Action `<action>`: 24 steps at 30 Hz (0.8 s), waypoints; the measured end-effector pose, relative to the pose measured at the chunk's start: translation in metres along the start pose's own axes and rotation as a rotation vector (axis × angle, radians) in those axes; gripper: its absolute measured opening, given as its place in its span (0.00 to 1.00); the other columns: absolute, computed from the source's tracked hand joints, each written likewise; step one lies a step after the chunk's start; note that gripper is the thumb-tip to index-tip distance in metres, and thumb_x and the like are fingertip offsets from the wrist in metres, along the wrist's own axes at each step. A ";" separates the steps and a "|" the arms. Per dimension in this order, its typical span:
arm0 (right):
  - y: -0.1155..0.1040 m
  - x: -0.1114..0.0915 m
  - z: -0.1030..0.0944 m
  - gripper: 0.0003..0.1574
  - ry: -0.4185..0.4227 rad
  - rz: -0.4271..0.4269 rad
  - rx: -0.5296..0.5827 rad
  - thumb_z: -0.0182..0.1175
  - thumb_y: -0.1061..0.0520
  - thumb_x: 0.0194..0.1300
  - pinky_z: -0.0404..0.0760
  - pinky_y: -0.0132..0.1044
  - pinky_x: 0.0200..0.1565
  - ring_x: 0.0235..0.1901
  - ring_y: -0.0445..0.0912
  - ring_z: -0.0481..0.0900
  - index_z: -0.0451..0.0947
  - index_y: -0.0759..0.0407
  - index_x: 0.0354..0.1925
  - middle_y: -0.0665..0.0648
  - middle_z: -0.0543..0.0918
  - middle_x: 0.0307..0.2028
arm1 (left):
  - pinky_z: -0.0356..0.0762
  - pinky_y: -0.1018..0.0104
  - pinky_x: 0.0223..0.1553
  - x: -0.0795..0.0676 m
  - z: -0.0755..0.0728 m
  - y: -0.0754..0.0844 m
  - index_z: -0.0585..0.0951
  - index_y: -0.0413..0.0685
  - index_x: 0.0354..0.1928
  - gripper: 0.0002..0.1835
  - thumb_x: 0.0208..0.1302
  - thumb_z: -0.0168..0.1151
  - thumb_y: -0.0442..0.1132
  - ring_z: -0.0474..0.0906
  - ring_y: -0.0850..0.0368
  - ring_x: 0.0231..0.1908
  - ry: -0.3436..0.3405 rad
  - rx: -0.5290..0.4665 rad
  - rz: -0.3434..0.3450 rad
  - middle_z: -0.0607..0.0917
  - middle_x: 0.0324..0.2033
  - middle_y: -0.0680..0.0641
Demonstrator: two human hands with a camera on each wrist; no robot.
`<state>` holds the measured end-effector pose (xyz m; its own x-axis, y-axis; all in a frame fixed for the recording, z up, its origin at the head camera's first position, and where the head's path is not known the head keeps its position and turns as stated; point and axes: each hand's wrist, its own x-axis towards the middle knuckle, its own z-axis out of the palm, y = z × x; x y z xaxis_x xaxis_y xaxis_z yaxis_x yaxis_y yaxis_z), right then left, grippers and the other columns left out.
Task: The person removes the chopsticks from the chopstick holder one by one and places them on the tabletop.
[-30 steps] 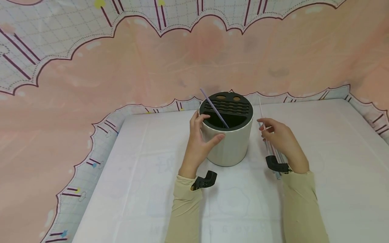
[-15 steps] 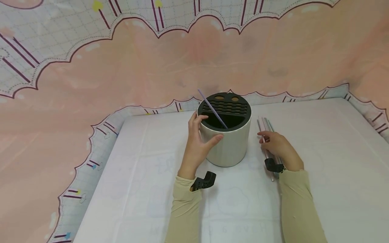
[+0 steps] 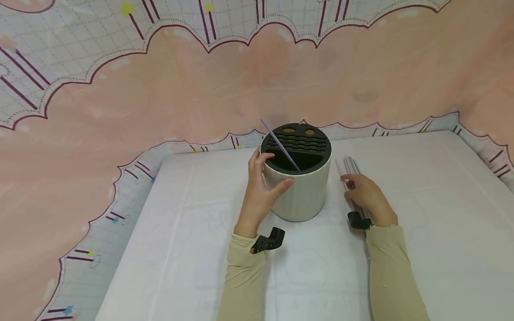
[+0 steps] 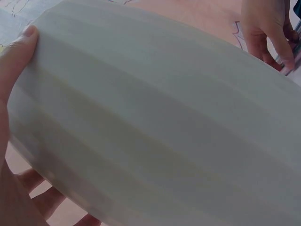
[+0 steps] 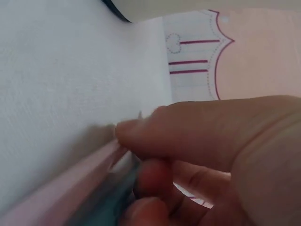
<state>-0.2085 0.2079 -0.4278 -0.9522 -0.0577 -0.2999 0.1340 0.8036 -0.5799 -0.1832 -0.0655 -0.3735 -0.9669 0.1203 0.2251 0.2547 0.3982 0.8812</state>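
Note:
A round cream pen holder (image 3: 303, 200) with a black slotted lid (image 3: 299, 145) stands upright on the table. My left hand (image 3: 261, 191) grips its left side, thumb along the front and a fingertip over the rim. A thin purple stick (image 3: 277, 140) leans out of the large opening in the lid. Right of the holder, my right hand (image 3: 369, 198) pinches a thin pink straw-like stick (image 5: 61, 197) between thumb and fingers. Several more thin sticks (image 3: 351, 165) lie beneath this hand, partly hidden; a blurred teal one (image 5: 110, 200) shows beside the pink one in the right wrist view.
The white-covered table (image 3: 192, 249) spreads around the holder. A peach cloth (image 3: 225, 89) with a scalloped, checked border lies beyond its far and left edges. Black camera mounts (image 3: 269, 240) sit on both wrists.
My right hand has come down and slightly left; the raised sticks are now lower, and the pink stick's tip is apart from the others. My left hand keeps its grip on the pen holder.

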 end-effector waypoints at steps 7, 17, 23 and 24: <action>-0.001 0.004 -0.001 0.21 -0.021 0.018 -0.003 0.47 0.66 0.57 0.71 0.47 0.38 0.40 0.57 0.67 0.70 0.61 0.51 0.65 0.70 0.42 | 0.53 0.45 0.58 0.003 0.001 0.000 0.55 0.81 0.56 0.36 0.45 0.60 0.66 0.47 0.50 0.65 0.004 -0.003 -0.003 0.40 0.66 0.65; -0.014 -0.010 -0.019 0.20 0.201 -0.080 0.107 0.40 0.57 0.66 0.71 0.41 0.32 0.36 0.54 0.70 0.66 0.58 0.55 0.62 0.72 0.43 | 0.54 0.47 0.58 0.003 0.001 0.001 0.55 0.78 0.57 0.36 0.46 0.60 0.65 0.47 0.52 0.65 -0.002 -0.009 0.001 0.40 0.66 0.64; -0.035 -0.020 -0.024 0.19 0.470 -0.198 0.238 0.44 0.51 0.67 0.72 0.34 0.25 0.24 0.47 0.72 0.68 0.51 0.54 0.54 0.78 0.30 | 0.54 0.49 0.59 0.001 0.001 0.001 0.56 0.77 0.56 0.36 0.46 0.60 0.65 0.47 0.53 0.65 0.004 0.004 0.011 0.40 0.66 0.64; -0.038 -0.022 -0.025 0.18 0.503 -0.217 0.252 0.44 0.50 0.67 0.72 0.32 0.24 0.24 0.46 0.72 0.69 0.50 0.53 0.53 0.78 0.29 | 0.55 0.48 0.59 0.001 0.001 0.001 0.56 0.77 0.56 0.36 0.46 0.60 0.65 0.47 0.53 0.65 0.005 0.007 0.015 0.40 0.66 0.64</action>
<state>-0.1993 0.1936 -0.3804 -0.9698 0.1322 0.2051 -0.0756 0.6365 -0.7676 -0.1838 -0.0643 -0.3730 -0.9631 0.1215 0.2403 0.2691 0.4027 0.8749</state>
